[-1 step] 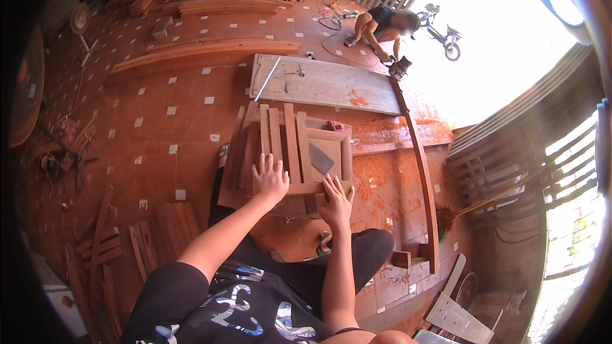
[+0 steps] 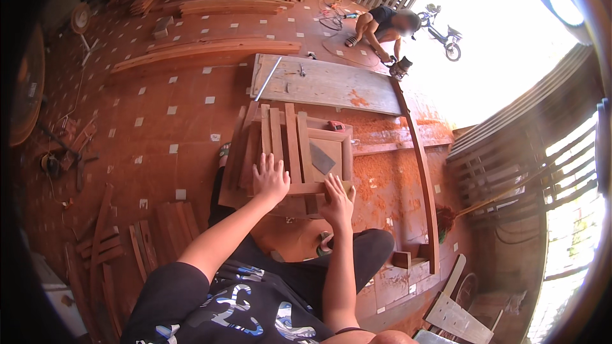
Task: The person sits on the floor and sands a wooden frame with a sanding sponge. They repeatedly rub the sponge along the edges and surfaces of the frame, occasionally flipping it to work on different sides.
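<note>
Slats (image 2: 292,143) lie around the centre of the frame, running to a crosspiece (image 2: 306,188). Left hand (image 2: 271,178) has its grip spread over them; right hand (image 2: 337,200) rests on the crosspiece, pinching or not, I cannot tell. Even pressure suits.

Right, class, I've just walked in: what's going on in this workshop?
A seated person has both hands open, palms down, over a small framed wooden panel. The left hand is at the near ends of the wooden strips lying across it; the right hand is at its near edge. A dark flat piece lies right of the strips. Farther off, a crouching co-worker holds a tool by a long beam.
</note>
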The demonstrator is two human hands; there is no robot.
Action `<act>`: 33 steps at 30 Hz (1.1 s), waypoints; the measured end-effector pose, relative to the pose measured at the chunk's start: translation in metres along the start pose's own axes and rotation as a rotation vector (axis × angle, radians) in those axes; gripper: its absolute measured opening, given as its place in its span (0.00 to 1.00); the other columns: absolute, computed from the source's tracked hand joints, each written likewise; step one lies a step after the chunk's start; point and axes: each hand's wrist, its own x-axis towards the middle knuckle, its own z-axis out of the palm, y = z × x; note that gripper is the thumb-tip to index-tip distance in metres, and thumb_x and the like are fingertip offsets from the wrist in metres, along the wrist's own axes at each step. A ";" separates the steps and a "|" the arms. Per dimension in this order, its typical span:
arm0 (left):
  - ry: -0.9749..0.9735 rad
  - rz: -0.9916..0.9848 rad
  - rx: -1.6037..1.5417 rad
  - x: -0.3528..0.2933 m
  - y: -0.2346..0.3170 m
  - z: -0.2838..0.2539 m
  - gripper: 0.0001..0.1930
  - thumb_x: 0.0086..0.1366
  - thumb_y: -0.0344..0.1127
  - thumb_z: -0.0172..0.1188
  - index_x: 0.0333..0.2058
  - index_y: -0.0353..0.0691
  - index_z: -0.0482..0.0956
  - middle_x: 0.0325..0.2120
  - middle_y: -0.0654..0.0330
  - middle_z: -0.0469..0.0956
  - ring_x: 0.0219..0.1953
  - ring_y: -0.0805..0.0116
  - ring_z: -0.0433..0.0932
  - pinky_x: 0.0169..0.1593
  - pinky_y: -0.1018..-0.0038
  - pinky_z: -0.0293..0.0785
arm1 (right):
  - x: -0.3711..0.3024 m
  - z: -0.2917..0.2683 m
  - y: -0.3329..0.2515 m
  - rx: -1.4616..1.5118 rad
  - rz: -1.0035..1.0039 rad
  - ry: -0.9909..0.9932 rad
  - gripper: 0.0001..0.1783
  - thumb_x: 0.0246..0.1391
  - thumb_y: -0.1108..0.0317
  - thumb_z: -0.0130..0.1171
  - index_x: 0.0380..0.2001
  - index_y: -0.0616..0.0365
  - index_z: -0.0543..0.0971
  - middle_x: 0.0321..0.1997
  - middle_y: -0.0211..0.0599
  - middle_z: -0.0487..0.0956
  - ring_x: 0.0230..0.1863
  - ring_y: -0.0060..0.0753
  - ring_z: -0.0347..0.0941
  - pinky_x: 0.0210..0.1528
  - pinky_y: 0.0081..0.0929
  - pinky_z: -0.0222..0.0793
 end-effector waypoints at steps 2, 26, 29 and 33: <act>-0.008 -0.001 -0.001 0.001 0.001 -0.001 0.27 0.71 0.49 0.52 0.63 0.42 0.73 0.71 0.44 0.62 0.77 0.42 0.51 0.72 0.35 0.51 | 0.003 -0.005 0.008 0.034 -0.008 -0.020 0.38 0.47 0.68 0.64 0.66 0.47 0.76 0.76 0.34 0.69 0.79 0.32 0.59 0.80 0.55 0.42; -0.012 0.010 0.019 0.008 0.002 -0.001 0.27 0.72 0.46 0.50 0.66 0.47 0.72 0.74 0.43 0.58 0.78 0.40 0.46 0.75 0.38 0.44 | 0.014 0.049 0.017 -0.210 0.161 0.318 0.29 0.66 0.46 0.53 0.65 0.43 0.77 0.68 0.41 0.72 0.75 0.48 0.61 0.79 0.62 0.40; -0.079 0.005 0.029 0.014 0.004 -0.003 0.29 0.72 0.47 0.49 0.69 0.49 0.69 0.76 0.44 0.52 0.80 0.42 0.41 0.77 0.39 0.40 | 0.010 0.056 -0.019 -0.210 0.051 0.272 0.30 0.65 0.44 0.53 0.65 0.42 0.77 0.68 0.42 0.72 0.75 0.49 0.60 0.79 0.64 0.38; -0.114 0.190 0.100 0.025 -0.004 -0.009 0.31 0.71 0.45 0.49 0.73 0.53 0.65 0.79 0.52 0.45 0.81 0.50 0.36 0.78 0.42 0.32 | 0.011 0.060 -0.049 -0.133 -0.106 0.240 0.31 0.65 0.42 0.53 0.66 0.42 0.76 0.68 0.44 0.73 0.75 0.51 0.60 0.80 0.64 0.32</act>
